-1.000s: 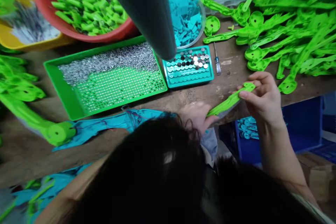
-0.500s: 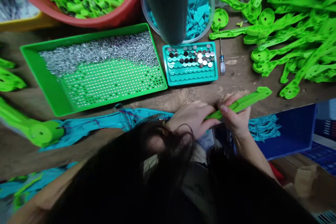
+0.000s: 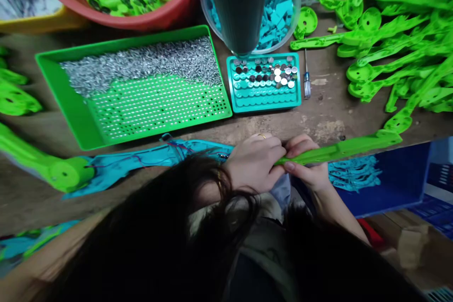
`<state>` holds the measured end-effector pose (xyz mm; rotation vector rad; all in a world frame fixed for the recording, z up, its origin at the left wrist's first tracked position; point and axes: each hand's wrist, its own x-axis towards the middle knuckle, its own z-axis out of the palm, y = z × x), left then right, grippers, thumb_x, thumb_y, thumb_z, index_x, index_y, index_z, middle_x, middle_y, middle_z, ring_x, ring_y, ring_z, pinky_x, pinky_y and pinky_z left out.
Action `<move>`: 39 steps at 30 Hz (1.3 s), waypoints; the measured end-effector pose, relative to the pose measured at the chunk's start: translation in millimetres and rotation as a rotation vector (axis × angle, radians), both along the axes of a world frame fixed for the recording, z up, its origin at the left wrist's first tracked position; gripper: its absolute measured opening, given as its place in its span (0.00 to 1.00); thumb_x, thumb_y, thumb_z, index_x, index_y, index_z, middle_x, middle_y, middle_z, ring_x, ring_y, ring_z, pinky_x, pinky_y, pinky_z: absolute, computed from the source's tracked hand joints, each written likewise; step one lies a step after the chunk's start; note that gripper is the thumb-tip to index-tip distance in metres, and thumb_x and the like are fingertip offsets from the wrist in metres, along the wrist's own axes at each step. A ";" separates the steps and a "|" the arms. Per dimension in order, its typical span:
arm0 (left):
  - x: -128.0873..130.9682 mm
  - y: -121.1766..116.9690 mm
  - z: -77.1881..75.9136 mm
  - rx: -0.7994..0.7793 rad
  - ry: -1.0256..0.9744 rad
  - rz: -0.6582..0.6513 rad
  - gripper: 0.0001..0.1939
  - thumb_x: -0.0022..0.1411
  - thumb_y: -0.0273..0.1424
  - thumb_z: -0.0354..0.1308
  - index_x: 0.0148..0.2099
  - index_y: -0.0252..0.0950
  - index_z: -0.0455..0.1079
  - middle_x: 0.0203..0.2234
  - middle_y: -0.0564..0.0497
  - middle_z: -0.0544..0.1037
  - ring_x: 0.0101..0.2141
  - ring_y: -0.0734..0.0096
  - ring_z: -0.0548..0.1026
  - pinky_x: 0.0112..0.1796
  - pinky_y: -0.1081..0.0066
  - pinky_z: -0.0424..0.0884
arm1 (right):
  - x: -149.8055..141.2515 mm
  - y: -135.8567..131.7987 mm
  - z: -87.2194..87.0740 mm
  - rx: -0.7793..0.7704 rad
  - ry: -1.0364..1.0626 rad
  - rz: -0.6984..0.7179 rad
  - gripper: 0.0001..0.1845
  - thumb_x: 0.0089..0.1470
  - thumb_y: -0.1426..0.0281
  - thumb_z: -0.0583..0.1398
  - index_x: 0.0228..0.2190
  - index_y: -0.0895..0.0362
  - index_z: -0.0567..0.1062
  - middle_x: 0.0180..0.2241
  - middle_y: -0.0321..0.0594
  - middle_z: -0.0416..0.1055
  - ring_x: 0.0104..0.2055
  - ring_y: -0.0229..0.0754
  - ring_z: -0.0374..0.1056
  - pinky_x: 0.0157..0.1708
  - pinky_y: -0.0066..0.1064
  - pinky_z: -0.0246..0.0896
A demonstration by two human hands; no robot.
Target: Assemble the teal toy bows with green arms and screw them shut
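A long, narrow green plastic part [image 3: 348,150] lies across both my hands at the front edge of the bench. Its near end is gripped by my left hand [image 3: 253,163], which has a ring on one finger. My right hand [image 3: 306,160] is closed around the part close beside the left, thumb below and fingers behind. The free end of the part points right, near a round-ended green piece [image 3: 399,122] of the pile. Left of my hands lies a blue plastic shell [image 3: 141,159] with thin wires, its right end hidden by hair and my left hand.
A green tray [image 3: 60,99] holds small metal pins; a teal tray [image 3: 265,101] holds shiny discs. A small screwdriver [image 3: 306,86] lies beside it. Behind stand a red basin [image 3: 141,20] and a dark post [image 3: 239,9]. Green parts [image 3: 389,47] pile up right, above a blue crate [image 3: 403,184].
My right hand has slid along the green part toward my left hand, and more of the part now sticks out to the right. The camera view has shifted slightly.
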<state>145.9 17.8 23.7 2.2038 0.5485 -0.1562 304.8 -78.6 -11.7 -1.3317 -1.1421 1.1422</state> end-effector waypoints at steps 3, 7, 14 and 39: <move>-1.3 6.9 7.9 -0.001 0.073 -0.023 0.13 0.65 0.37 0.54 0.44 0.33 0.72 0.40 0.45 0.76 0.44 0.58 0.73 0.45 0.62 0.70 | 1.7 0.8 -2.5 0.024 -0.003 0.004 0.06 0.48 0.69 0.68 0.30 0.50 0.76 0.32 0.35 0.69 0.33 0.38 0.67 0.33 0.33 0.66; -4.6 18.5 23.4 0.005 0.300 -0.053 0.19 0.62 0.43 0.59 0.47 0.33 0.70 0.42 0.43 0.77 0.44 0.55 0.76 0.41 0.62 0.71 | 5.3 -1.4 -0.5 0.052 -0.038 0.007 0.09 0.45 0.68 0.70 0.31 0.50 0.77 0.31 0.34 0.70 0.33 0.39 0.68 0.33 0.34 0.66; -7.1 13.1 27.3 0.060 0.315 -0.114 0.13 0.64 0.39 0.53 0.45 0.37 0.71 0.40 0.47 0.79 0.42 0.56 0.78 0.37 0.64 0.73 | -20.2 -14.9 -1.1 -0.006 0.007 -0.146 0.17 0.44 0.61 0.71 0.37 0.50 0.77 0.33 0.37 0.74 0.36 0.41 0.71 0.35 0.35 0.69; 2.9 20.1 15.3 -0.085 0.191 -0.081 0.16 0.60 0.44 0.61 0.40 0.37 0.77 0.33 0.50 0.81 0.35 0.66 0.78 0.37 0.71 0.68 | -9.3 -35.8 14.0 -0.312 -0.002 -0.073 0.24 0.43 0.54 0.70 0.39 0.54 0.77 0.39 0.41 0.80 0.41 0.48 0.76 0.42 0.40 0.73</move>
